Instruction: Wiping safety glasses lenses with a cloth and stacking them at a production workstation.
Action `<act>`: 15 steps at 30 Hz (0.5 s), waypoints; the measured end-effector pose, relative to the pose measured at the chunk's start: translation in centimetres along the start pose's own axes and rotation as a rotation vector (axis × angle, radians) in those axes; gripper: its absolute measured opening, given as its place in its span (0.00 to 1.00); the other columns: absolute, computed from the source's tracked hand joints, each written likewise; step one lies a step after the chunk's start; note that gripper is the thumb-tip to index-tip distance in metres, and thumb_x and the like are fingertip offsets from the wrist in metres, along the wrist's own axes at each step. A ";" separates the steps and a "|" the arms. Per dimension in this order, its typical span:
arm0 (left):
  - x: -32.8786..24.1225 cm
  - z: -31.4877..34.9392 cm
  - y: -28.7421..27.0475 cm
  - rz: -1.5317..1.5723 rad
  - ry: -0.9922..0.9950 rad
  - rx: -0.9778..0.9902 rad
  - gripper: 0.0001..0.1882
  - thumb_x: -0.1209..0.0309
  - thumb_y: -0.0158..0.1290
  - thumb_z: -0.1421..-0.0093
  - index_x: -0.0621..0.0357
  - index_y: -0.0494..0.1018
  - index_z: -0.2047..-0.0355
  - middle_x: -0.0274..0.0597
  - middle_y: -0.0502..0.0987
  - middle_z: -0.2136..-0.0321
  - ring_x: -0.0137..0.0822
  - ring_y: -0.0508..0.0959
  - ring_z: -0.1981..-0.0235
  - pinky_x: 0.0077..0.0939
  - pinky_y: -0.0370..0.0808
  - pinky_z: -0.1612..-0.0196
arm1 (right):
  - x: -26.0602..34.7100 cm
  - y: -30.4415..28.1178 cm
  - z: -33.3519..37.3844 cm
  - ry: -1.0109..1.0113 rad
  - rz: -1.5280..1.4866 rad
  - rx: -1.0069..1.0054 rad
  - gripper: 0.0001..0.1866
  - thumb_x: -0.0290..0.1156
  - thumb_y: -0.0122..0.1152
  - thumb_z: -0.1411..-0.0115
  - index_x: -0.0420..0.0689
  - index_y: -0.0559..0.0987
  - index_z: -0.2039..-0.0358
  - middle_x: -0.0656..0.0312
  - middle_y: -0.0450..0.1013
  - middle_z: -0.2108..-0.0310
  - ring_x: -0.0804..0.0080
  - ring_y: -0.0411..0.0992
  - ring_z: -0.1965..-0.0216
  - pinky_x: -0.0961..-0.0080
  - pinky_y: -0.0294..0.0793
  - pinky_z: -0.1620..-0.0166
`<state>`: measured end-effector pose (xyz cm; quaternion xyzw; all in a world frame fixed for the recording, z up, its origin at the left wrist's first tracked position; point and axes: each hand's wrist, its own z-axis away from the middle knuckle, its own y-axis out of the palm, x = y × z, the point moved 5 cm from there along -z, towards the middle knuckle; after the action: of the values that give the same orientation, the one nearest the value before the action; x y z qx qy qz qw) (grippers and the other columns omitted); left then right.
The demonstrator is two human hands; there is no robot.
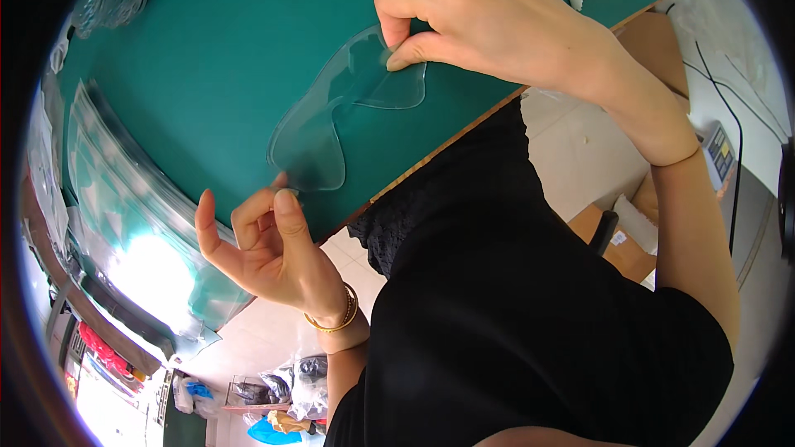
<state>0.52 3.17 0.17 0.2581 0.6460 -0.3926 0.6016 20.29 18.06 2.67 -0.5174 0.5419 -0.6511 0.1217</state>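
Clear plastic lens (331,124) lying diagonal on green mat (207,58); right fingers (406,54) pinch upper end, left fingers (286,199) lower.

R hand (464,12) pinches clear plastic piece (331,116) on green mat (207,50); L hand (269,240) at its lower end

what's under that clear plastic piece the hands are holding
Under the clear plastic piece lies the green mat, showing through it. The right hand covers its upper end; the left hand pinches the lower end, hiding that bit.
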 end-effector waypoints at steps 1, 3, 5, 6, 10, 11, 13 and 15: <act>0.0 0.0 0.0 -0.003 -0.002 0.004 0.32 0.81 0.55 0.39 0.63 0.53 0.38 0.36 0.75 0.72 0.26 0.75 0.67 0.38 0.75 0.45 | 0.0 -0.1 0.0 0.008 0.004 -0.006 0.10 0.37 0.70 0.48 0.48 0.77 0.74 0.68 0.67 0.67 0.67 0.58 0.59 0.67 0.54 0.55; 0.0 -0.1 0.0 -0.007 -0.004 0.008 0.32 0.81 0.55 0.39 0.63 0.53 0.38 0.36 0.75 0.72 0.26 0.75 0.67 0.38 0.75 0.45 | -0.1 -0.3 0.0 0.036 0.020 -0.005 0.11 0.38 0.70 0.49 0.48 0.76 0.74 0.68 0.66 0.68 0.67 0.58 0.59 0.66 0.54 0.55; 0.2 -0.2 0.0 -0.014 -0.002 0.023 0.33 0.81 0.55 0.39 0.63 0.53 0.37 0.37 0.76 0.71 0.25 0.75 0.67 0.34 0.75 0.46 | -0.2 -0.3 0.0 0.065 0.035 -0.005 0.12 0.39 0.70 0.49 0.48 0.76 0.73 0.67 0.65 0.68 0.66 0.58 0.59 0.66 0.54 0.55; 0.2 -0.2 0.0 -0.015 -0.001 0.023 0.33 0.81 0.55 0.39 0.63 0.53 0.37 0.37 0.76 0.71 0.25 0.75 0.67 0.34 0.75 0.46 | 0.1 -0.4 0.1 0.011 0.140 -0.041 0.14 0.39 0.71 0.50 0.48 0.74 0.74 0.67 0.65 0.68 0.67 0.59 0.60 0.67 0.55 0.56; 0.2 -0.5 0.5 -0.055 -0.011 0.025 0.32 0.81 0.55 0.39 0.64 0.53 0.37 0.37 0.76 0.71 0.24 0.75 0.67 0.25 0.75 0.49 | 0.4 -1.0 1.3 -0.147 0.431 -0.185 0.19 0.41 0.73 0.50 0.45 0.71 0.74 0.63 0.65 0.69 0.65 0.62 0.67 0.67 0.61 0.62; 0.2 -0.4 0.5 -0.063 -0.013 0.019 0.32 0.81 0.55 0.39 0.65 0.53 0.37 0.37 0.76 0.71 0.24 0.75 0.67 0.26 0.75 0.49 | -0.4 -2.0 1.7 0.194 0.228 -0.171 0.19 0.41 0.73 0.48 0.44 0.71 0.72 0.60 0.66 0.67 0.63 0.64 0.67 0.65 0.64 0.63; 0.1 -0.4 0.5 -0.057 -0.035 0.007 0.32 0.81 0.55 0.39 0.65 0.53 0.37 0.37 0.76 0.71 0.24 0.74 0.68 0.26 0.75 0.49 | -0.8 -3.3 3.2 0.656 0.074 -0.253 0.24 0.44 0.72 0.47 0.39 0.71 0.64 0.51 0.70 0.65 0.55 0.70 0.65 0.61 0.70 0.60; 0.1 -0.3 0.1 -0.073 -0.019 0.006 0.32 0.81 0.55 0.39 0.65 0.53 0.37 0.37 0.76 0.70 0.24 0.74 0.68 0.25 0.75 0.50 | -0.3 -3.1 4.1 0.689 0.462 -0.306 0.32 0.45 0.74 0.50 0.34 0.70 0.55 0.45 0.71 0.64 0.50 0.72 0.60 0.61 0.71 0.54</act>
<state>0.35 3.45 0.03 0.2323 0.6479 -0.4189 0.5922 24.95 17.07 4.60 -0.1474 0.7426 -0.6533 -0.0017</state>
